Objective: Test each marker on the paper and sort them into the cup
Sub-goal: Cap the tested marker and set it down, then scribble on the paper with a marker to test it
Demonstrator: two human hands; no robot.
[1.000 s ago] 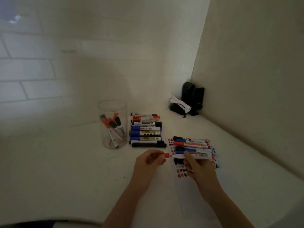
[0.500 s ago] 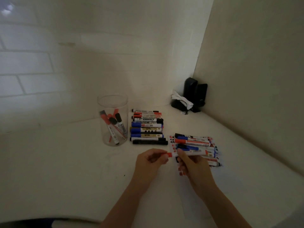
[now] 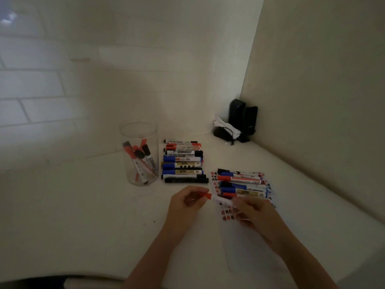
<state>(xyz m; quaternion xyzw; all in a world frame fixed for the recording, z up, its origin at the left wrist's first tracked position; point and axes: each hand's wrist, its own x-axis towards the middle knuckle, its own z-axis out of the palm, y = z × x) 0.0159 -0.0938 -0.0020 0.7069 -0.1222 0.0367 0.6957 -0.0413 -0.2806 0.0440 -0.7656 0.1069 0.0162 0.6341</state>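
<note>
Hands meet at the centre of your view: your left hand [image 3: 188, 202] pinches the red cap [image 3: 206, 195], your right hand [image 3: 253, 211] grips the white marker [image 3: 224, 200] over the paper [image 3: 245, 247]. At one o'clock beyond them a marker pile [image 3: 242, 183] lies on the paper; at eleven, a marker row [image 3: 183, 161] on the desk [image 3: 83, 215], then the clear cup [image 3: 139, 153] holding markers.

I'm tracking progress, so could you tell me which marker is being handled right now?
The red-capped marker held between both hands, left hand on its cap, right hand on its barrel; all others lie untouched.
</note>
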